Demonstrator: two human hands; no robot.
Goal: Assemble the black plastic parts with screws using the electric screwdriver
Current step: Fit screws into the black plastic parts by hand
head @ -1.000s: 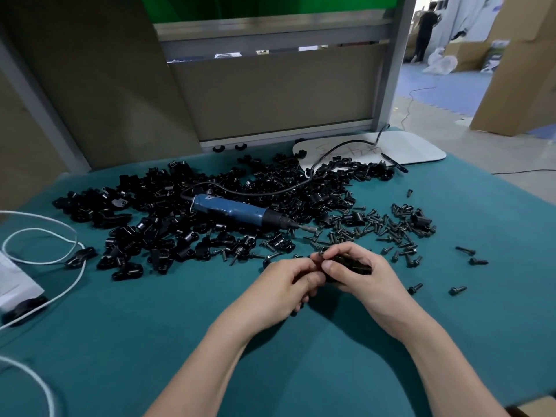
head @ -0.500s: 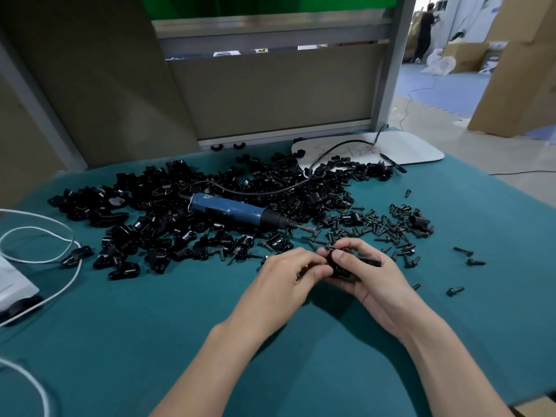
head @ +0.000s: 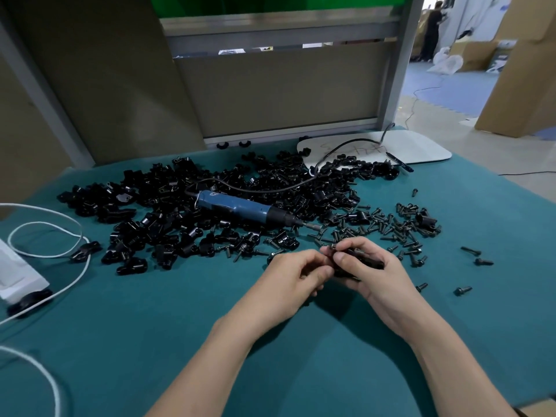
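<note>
My right hand grips a black plastic part just above the teal table. My left hand meets it from the left, its fingers curled and pinching at the part's left end; what they pinch is too small to tell. A blue electric screwdriver lies on a big pile of black plastic parts behind the hands, its bit pointing right. Loose black screws are scattered to the right of the pile.
A white cable loops at the left beside a white device. A white board lies at the back right under the screwdriver's black cord. Grey partition panels stand behind the table. Stray screws lie at the right.
Both hands stay together over the same spot. The right hand has turned the black part slightly and the left fingers have closed in on its left end.
</note>
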